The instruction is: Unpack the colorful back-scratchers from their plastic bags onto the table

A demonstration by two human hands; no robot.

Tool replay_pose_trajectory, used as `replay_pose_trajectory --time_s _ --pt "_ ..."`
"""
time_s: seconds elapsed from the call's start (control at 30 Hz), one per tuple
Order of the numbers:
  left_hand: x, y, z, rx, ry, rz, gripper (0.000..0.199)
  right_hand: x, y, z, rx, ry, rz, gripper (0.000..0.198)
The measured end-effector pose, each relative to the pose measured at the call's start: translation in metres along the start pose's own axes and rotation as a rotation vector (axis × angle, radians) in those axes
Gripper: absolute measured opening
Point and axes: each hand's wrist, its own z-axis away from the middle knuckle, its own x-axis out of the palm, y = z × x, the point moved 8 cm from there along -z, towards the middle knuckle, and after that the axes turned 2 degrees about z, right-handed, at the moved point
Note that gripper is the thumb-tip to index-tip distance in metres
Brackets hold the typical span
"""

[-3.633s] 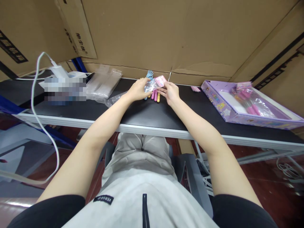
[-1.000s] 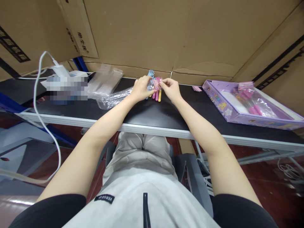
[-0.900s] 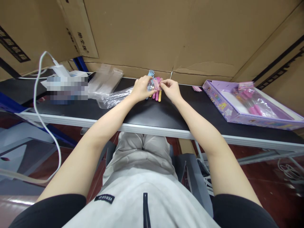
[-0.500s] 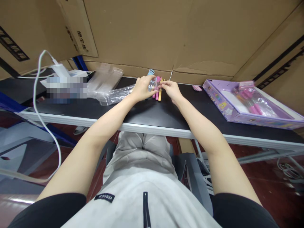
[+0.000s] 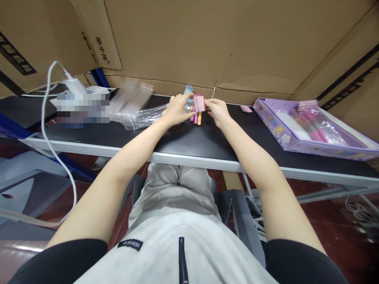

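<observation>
My bare arms (image 5: 254, 161) stretched forward, converging — bare left hand (image 5: 177, 110) curled, palm down — bare right hand (image 5: 218, 112) pinching.

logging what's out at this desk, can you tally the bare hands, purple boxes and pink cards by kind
Bare hands: 2, left hand and right hand
Purple boxes: 1, the open purple box
Pink cards: 3, first card between the hands, second card left of the box, third card at the box's far side
Total: 6
</observation>
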Motion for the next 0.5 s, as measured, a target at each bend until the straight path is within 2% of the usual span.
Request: replay_pose_trajectory --time_s 0.23,0.4,0.5 --pt "0.0026 -0.0094 -0.0019 -0.052 -0.014 -0.031 0.062 -0.0020 -0.0040 -0.0035 -0.055 -0.018 0.059 0.010" --pt "0.0047 -0.0094 -0.0015 -0.082 -0.050 -0.053 0.065 0.0008 -0.0097 -0.0032 -0.128 -0.048 0.096 0.009" --pt "0.0051 -0.0087 -0.0010 -0.089 -0.061 -0.051 0.065 0.0003 -0.0099 -0.0038 -0.123 -0.035 0.117 0.008"
